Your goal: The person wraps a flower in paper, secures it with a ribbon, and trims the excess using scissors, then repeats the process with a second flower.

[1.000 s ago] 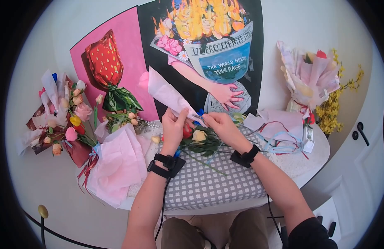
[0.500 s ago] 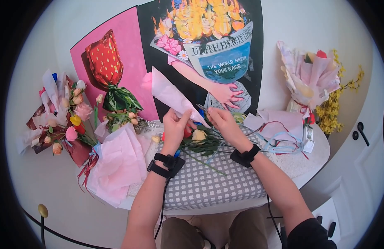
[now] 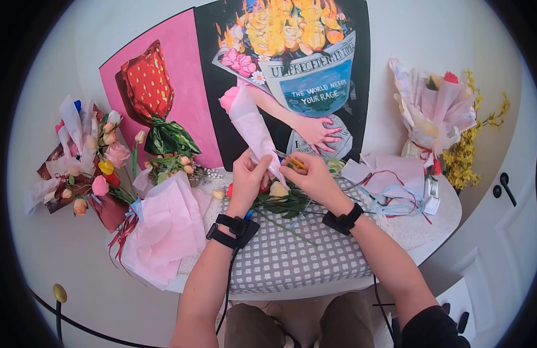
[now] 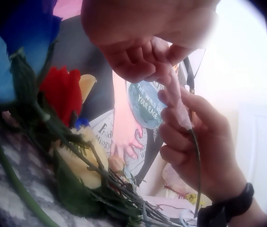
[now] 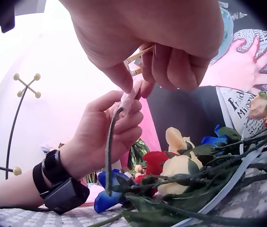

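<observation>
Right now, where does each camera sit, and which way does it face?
Head: on the head, facing down-forward at the pink wrap; left grip, right grip, forearms, legs show.
Left wrist: strapped there, facing the wrap's tip; both grips show.
Right wrist: strapped there, facing the same tip; both grips show.
Both wrist views share the cream rose.

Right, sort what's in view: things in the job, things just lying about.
In the job:
pink flower
pink paper round it, in the left hand
scissors, in the right hand

Seemingly just lying about:
cream rose
yellow branches
bouquet beside them
</observation>
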A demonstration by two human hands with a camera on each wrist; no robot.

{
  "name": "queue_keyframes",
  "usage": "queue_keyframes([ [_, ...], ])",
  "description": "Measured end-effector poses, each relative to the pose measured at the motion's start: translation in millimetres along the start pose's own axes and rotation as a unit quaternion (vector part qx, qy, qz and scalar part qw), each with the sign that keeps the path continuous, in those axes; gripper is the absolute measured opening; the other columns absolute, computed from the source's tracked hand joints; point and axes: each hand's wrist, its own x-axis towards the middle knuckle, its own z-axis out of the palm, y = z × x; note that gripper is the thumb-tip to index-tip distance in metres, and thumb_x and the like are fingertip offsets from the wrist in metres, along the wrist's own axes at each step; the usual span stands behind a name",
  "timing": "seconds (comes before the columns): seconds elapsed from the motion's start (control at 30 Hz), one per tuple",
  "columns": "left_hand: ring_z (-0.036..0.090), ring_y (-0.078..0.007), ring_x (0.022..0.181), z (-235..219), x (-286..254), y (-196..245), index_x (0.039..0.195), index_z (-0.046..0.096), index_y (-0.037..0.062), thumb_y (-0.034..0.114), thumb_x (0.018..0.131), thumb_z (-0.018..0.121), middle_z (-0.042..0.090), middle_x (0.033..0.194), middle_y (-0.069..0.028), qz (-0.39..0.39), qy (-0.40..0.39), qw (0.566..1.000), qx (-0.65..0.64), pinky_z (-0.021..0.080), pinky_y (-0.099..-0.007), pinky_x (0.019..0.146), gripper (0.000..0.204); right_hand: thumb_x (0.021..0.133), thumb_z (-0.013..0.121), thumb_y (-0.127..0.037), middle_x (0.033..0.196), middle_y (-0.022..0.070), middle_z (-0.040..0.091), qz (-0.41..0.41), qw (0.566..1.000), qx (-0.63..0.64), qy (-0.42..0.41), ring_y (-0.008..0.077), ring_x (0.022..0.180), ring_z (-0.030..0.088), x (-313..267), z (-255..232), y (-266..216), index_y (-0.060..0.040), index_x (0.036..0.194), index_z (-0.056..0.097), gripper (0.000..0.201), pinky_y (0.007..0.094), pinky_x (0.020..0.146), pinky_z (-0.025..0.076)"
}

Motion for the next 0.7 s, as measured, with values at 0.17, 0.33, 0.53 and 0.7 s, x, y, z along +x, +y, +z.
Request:
queue_keyframes([
  [0.17,0.045,-0.0057,0.042,1,1,-1,0.104,0.063,-0.0009,0.016,0.101,0.065,0.064,0.069,-0.003,-0.019,-0.035,0.999,-0.008,0.03,-0.0224,0.04,0.017,0.098,0.069,-0.021,0.072,-0.0052,0.052,-0.013,1.0,0.019,-0.011,0.0031,0.066,0.041,3,2,15,0.0011,0.091,0.066,0.023,0.0244,0.056,0.03],
  [0.33,0.045,-0.005,0.043,7,0,9,0.106,0.062,-0.0008,0.017,0.102,0.065,0.06,0.072,-0.0009,-0.041,-0.036,0.998,-0.012,0.03,-0.0223,0.04,0.018,0.098,0.07,-0.023,0.075,-0.0037,0.06,0.074,0.985,0.157,0.001,0.0037,0.069,0.047,1,0,3,0.004,0.094,0.068,0.027,0.0244,0.06,0.036],
  [0.53,0.049,-0.0052,0.059,23,-5,24,0.106,0.06,0.0017,0.003,0.093,0.072,0.051,0.082,0.0012,0.129,0.031,0.982,0.133,0.038,-0.0197,0.052,0.018,0.098,0.071,-0.023,0.076,-0.004,0.059,0.062,0.989,0.109,0.083,0.0037,0.069,0.046,6,-2,20,0.0034,0.095,0.068,0.026,0.0243,0.06,0.036],
  [0.7,0.056,-0.0105,0.063,29,-11,32,0.11,0.061,0.002,0.004,0.087,0.076,0.056,0.082,-0.0045,0.181,-0.011,0.903,0.389,0.047,-0.0269,0.061,0.027,0.097,0.071,-0.024,0.074,-0.0032,0.058,0.006,0.986,0.133,0.097,0.0049,0.066,0.046,8,7,33,0.0029,0.096,0.069,0.027,0.0264,0.058,0.036],
])
